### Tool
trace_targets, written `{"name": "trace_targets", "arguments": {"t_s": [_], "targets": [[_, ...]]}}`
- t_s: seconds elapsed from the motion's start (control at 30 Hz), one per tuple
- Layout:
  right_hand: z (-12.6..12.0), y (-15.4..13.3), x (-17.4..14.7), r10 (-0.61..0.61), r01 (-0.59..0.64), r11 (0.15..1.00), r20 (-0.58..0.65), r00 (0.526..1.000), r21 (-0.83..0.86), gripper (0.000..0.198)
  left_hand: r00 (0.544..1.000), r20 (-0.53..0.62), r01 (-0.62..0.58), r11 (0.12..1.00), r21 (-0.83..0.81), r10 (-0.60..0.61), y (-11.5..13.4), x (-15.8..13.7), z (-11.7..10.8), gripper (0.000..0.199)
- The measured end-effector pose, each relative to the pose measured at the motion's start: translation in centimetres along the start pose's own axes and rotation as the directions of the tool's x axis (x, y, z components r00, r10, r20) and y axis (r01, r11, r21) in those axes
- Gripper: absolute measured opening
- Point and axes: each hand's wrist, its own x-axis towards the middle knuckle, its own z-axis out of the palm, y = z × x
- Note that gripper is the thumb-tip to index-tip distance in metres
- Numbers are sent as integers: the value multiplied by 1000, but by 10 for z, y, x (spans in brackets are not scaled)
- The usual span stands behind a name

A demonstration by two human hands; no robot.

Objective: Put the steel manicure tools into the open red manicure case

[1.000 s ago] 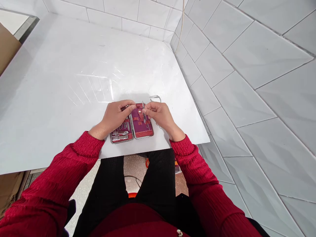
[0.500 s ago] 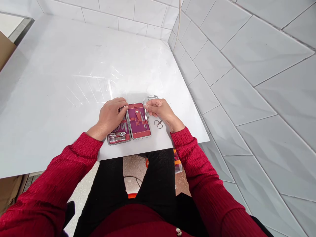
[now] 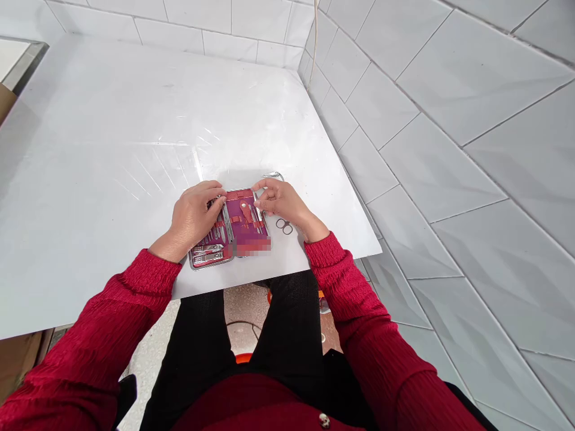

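Note:
An open manicure case (image 3: 238, 224) with a red and purple lining lies near the table's front edge. My left hand (image 3: 195, 209) grips its left half near the top, fingers curled by the hinge and covering some tools. Between the thumb and fingers of my right hand (image 3: 281, 203) is a slim silver tool (image 3: 258, 214), at the right edge of the right panel; its exact kind is unclear. Small scissors (image 3: 284, 226) lie under that hand, only their handle loops showing. Silver nail clippers (image 3: 271, 175) rest just beyond it. Larger clippers (image 3: 207, 254) sit in the left half.
The white table (image 3: 112, 251) reflects light. A tiled wall (image 3: 404, 149) runs along its right side, and another closes off the back. A thin cable (image 3: 313, 48) hangs in the corner. Part of a cardboard box (image 3: 6, 102) shows at the far left.
My right hand has brought the silver tool from just outside the case's right edge onto the right panel. My left hand stays on the case. The whole view has shifted slightly.

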Motion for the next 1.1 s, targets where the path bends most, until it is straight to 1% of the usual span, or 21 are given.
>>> {"name": "trace_targets", "arguments": {"t_s": [0.07,0.1,0.23,0.33,0.43,0.53,0.67,0.87,0.97,1.1], "targets": [[2,-1,-1,-43,43,999,0,999,-21,37,1000,5,-5,1000,8,5,0,0,0,30],[2,-1,-2,-57,57,998,8,998,-39,37,1000,8,-7,1000,12,7,1,0,-1,30],[5,-2,-6,-101,100,990,-2,995,-101,20,1000,13,-4,1000,19,4,1,1,-1,29],[6,-3,-8,-144,136,981,-46,989,-139,18,1000,15,-1,1000,22,1,1,1,-1,29],[7,-3,-11,-131,123,986,-61,990,-116,20,1000,16,-8,999,31,8,0,2,-1,29],[9,-3,-12,-112,109,993,-53,992,-53,21,1000,19,-16,999,34,15,1,2,-1,30],[11,-1,-10,-96,95,995,-51,994,-17,23,1000,18,-16,999,41,15,1,1,-2,29],[12,2,-8,-69,73,995,-56,996,70,20,1000,12,-24,999,29,24,-1,1,-1,29],[12,3,-9,-79,83,994,-64,995,67,21,1000,14,-27,999,28,27,-2,1,-1,29],[11,5,-11,-100,98,995,-132,986,-21,21,1000,8,-26,999,23,26,-2,1,0,29]]}}
